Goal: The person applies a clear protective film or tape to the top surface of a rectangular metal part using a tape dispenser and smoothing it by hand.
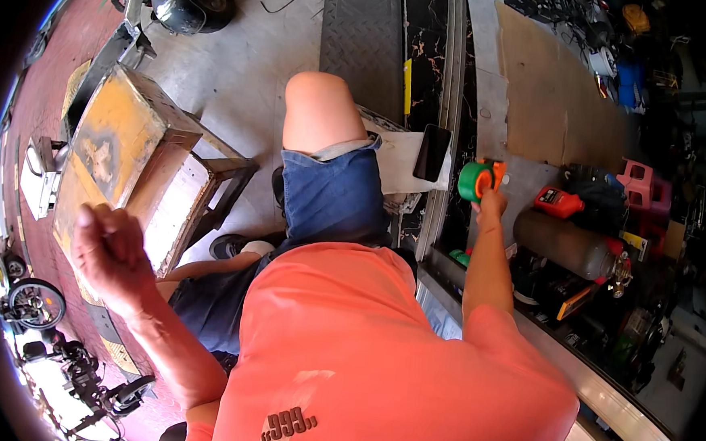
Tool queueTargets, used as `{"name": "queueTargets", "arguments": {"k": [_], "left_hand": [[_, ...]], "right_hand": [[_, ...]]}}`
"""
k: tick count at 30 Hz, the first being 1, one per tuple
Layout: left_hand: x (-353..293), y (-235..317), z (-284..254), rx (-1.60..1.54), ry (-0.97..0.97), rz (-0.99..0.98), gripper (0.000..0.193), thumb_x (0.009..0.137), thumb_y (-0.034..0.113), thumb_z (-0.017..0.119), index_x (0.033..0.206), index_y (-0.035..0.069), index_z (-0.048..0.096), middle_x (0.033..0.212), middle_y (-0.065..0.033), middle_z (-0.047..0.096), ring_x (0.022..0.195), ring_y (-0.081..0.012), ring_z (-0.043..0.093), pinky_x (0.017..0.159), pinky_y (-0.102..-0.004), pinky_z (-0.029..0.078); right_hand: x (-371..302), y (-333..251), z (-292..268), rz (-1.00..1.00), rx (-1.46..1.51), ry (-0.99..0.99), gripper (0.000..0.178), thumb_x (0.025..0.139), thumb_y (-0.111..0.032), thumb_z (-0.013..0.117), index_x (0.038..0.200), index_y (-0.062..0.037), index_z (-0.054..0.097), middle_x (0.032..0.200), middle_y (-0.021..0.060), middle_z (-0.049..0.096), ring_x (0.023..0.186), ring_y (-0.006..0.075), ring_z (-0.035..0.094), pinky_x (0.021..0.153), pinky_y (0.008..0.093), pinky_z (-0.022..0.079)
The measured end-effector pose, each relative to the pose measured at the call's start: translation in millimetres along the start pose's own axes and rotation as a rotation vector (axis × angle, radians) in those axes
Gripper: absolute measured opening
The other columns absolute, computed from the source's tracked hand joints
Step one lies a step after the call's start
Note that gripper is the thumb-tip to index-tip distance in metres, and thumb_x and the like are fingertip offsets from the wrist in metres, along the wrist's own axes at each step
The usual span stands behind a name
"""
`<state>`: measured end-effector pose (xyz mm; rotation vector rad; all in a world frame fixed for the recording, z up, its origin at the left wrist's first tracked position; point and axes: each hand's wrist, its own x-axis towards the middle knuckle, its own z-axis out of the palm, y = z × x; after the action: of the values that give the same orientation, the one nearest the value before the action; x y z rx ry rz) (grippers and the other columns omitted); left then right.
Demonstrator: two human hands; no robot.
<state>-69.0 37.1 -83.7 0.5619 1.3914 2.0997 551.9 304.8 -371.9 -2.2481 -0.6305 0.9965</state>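
We see the right hand (491,203) closed around a green and orange tape dispenser (477,180) near a phone (432,153); the left hand (111,250) is fisted, empty, beside a worn yellow stand (123,146).

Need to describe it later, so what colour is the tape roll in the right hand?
Green roll on an orange holder, gripped by the right hand; head view.

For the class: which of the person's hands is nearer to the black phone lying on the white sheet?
The right hand, gripping a green tape roll just right of the phone. The left hand is a closed fist far off to the left.
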Motion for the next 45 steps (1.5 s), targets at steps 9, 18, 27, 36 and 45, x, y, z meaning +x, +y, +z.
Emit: {"name": "queueTargets", "arguments": {"k": [9, 18, 27, 36, 45], "left_hand": [[23.8, 32.0, -28.4, 0.032, 0.208, 0.211, 0.046, 0.113, 0.023, 0.054, 0.07, 0.011, 0.046, 0.061, 0.0031, 0.024, 0.052, -0.0093, 0.02, 0.051, -0.0292, 0.02], [38.0, 22.7, -39.4, 0.053, 0.406, 0.205, 0.044, 0.111, 0.025, 0.062, 0.071, 0.012, 0.045, 0.063, 0.0033, 0.023, 0.055, -0.0102, 0.022, 0.054, -0.03, 0.021], [38.2, 12.1, -55.5, 0.128, 0.291, 0.19, 0.04, 0.112, 0.026, 0.059, 0.077, 0.01, 0.048, 0.067, 0.0027, 0.03, 0.06, -0.0107, 0.027, 0.058, -0.03, 0.025], [32.0, 6.3, -62.7, 0.178, 0.189, 0.247, 0.032, 0.112, 0.021, 0.057, 0.086, 0.002, 0.062, 0.069, 0.0, 0.041, 0.06, -0.011, 0.035, 0.058, -0.028, 0.03], [31.4, 4.0, -66.0, 0.183, 0.125, 0.28, 0.03, 0.11, 0.019, 0.059, 0.085, 0.002, 0.061, 0.071, -0.0014, 0.043, 0.063, -0.0122, 0.038, 0.059, -0.0285, 0.032]], "right_hand": [[-1.3, 137.3, 2.9, 0.253, -0.185, 0.05, 0.039, 0.09, -0.006, 0.071, 0.129, -0.0039, 0.065, 0.123, 0.0142, 0.071, 0.093, 0.0295, 0.073, 0.07, 0.045, 0.061], [-40.3, 83.8, 15.1, -0.06, -0.501, 0.27, 0.059, 0.085, -0.027, 0.078, 0.136, -0.0004, 0.064, 0.135, 0.022, 0.065, 0.126, 0.0411, 0.062, 0.105, 0.0491, 0.054], [-84.8, 2.9, 134.7, -0.392, -0.713, 0.123, 0.096, 0.071, -0.054, 0.094, 0.144, -0.0073, 0.053, 0.148, 0.0192, 0.053, 0.139, 0.0396, 0.049, 0.116, 0.0511, 0.045], [-94.7, -13.0, 164.7, -0.265, -0.815, 0.181, 0.103, 0.067, -0.057, 0.095, 0.146, -0.0083, 0.049, 0.151, 0.019, 0.05, 0.144, 0.04, 0.047, 0.118, 0.0527, 0.043], [-95.4, -14.6, 164.6, -0.293, -0.832, 0.166, 0.101, 0.069, -0.057, 0.094, 0.145, -0.0076, 0.049, 0.15, 0.0192, 0.05, 0.142, 0.0401, 0.048, 0.116, 0.0526, 0.045]]}}
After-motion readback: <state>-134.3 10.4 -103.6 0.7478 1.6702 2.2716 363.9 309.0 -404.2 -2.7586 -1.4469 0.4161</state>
